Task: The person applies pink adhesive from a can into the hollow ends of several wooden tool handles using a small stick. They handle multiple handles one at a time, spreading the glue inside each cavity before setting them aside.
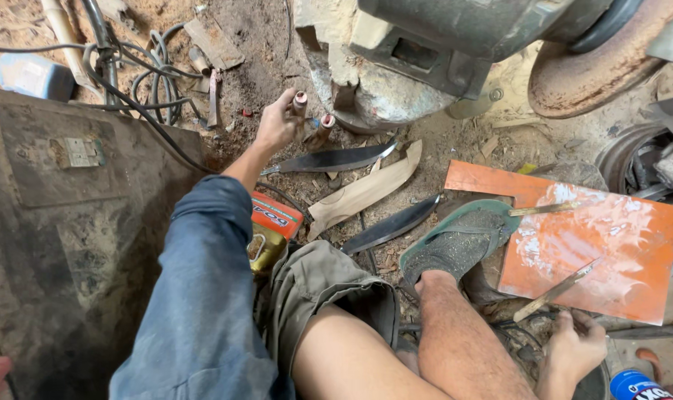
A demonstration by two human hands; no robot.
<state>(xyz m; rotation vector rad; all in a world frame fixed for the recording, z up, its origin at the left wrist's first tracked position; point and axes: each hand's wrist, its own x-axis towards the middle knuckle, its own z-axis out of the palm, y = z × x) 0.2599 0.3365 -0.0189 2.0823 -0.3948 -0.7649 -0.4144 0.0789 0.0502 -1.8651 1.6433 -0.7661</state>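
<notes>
Above the knife blade [329, 158], the outstretched left hand [277, 122] grips a copper-tipped handle [300, 104]; the right hand [573, 348] grips a stick [555, 290].

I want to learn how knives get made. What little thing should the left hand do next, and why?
Probably lower the left hand a bit toward the knife blade just below it. That hand pinches a small copper-tipped piece over the dirt floor, and a second such piece lies beside the blade. The right hand holds a thin stick over the orange board.
</notes>
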